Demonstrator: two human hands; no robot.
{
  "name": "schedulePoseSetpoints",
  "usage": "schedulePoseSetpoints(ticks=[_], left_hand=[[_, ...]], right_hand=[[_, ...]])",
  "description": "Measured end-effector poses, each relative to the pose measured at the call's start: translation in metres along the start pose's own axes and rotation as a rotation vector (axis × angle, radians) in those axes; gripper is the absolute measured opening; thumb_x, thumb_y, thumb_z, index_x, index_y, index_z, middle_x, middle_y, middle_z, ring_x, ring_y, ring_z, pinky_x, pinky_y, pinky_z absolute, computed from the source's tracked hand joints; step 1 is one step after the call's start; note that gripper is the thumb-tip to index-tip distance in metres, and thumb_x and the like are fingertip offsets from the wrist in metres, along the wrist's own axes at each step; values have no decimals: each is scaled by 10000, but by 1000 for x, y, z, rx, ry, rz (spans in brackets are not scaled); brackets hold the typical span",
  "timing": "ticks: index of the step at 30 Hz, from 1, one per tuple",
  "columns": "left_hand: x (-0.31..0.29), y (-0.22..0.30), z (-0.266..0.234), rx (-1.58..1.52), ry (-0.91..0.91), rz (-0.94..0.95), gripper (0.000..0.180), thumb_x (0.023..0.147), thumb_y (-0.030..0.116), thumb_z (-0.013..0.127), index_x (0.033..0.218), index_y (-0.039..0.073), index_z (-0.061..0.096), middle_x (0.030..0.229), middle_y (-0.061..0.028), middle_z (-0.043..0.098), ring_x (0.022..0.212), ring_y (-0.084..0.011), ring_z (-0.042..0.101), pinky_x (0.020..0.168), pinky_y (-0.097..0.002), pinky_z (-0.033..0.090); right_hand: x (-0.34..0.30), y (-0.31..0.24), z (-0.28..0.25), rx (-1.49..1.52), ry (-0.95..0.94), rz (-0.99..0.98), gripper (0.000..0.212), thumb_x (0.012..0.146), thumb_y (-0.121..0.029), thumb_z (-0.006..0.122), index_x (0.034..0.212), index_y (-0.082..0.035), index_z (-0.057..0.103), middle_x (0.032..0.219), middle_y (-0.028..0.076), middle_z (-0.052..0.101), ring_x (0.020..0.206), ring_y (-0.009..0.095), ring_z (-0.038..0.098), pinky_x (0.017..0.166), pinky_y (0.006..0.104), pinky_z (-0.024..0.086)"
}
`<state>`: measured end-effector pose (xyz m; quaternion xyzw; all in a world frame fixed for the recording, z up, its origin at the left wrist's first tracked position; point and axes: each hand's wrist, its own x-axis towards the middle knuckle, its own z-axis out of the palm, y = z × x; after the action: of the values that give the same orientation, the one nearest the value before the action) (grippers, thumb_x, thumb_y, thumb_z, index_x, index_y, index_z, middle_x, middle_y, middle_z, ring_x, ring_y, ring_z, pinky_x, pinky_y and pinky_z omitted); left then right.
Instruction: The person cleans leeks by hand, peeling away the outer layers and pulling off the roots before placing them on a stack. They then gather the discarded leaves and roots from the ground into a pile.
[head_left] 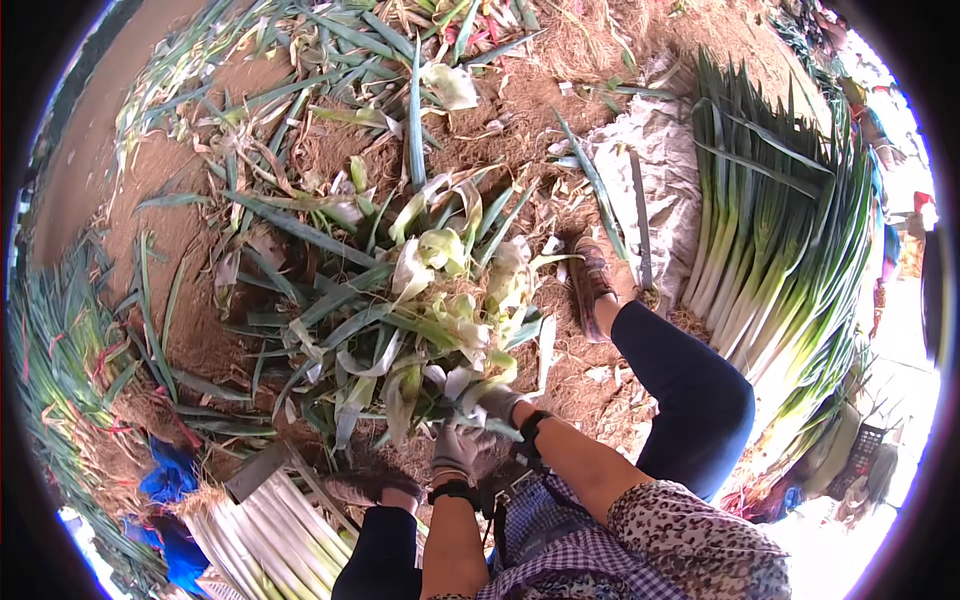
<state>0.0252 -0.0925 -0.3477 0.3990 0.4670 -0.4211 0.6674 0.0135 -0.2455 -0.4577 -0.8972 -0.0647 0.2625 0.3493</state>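
Observation:
Both my hands wear greyish gloves and are close together over a heap of cut leek leaves [370, 320] in front of me. My right hand [493, 402] is closed at the near edge of the heap, with pale and green leek leaves at its fingers. Just below and to its left, my left hand [455, 450] has its fingers bent upward toward the same leaves. Whatever lies between its fingers is too small to make out. Limp, whitish-green outer leaves [440, 250] top the heap.
To the right, a large row of long leeks [765, 220] lies beside a pale crumpled sheet [665, 180]. Trimmed white leeks [275, 535] lie at lower left by a flat blade [257, 470]. Untrimmed leeks [60, 350] pile up at far left. My shoe [592, 280] rests on brown soil.

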Motion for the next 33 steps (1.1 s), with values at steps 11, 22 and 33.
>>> schedulePoseSetpoints(ticks=[11, 22, 33], left_hand=[[-8, 125, -3, -392, -3, 559, 608, 814, 54, 609, 1368, 105, 364, 1268, -163, 462, 1117, -314, 487, 923, -384, 427], [-42, 44, 21, -340, 277, 261, 1083, 732, 326, 778, 1441, 371, -39, 1484, -98, 202, 1302, -382, 292, 908, -767, 246], [8, 97, 32, -671, -181, 568, 750, 814, 379, 702, 1344, 224, 194, 1227, -58, 474, 1053, -248, 549, 851, -485, 510]], right_hand=[[60, -116, -204, 222, -45, -693, 153, 792, -124, 599, 928, -53, 611, 925, 112, 644, 802, 263, 602, 700, 361, 481], [145, -72, -319, 392, 418, 269, 265, 797, -232, 694, 953, -21, 654, 766, 57, 655, 593, 122, 579, 515, 284, 471], [211, -96, -280, -18, 542, 270, 493, 689, -328, 721, 977, 54, 603, 1085, 190, 592, 987, 323, 587, 854, 393, 470]])
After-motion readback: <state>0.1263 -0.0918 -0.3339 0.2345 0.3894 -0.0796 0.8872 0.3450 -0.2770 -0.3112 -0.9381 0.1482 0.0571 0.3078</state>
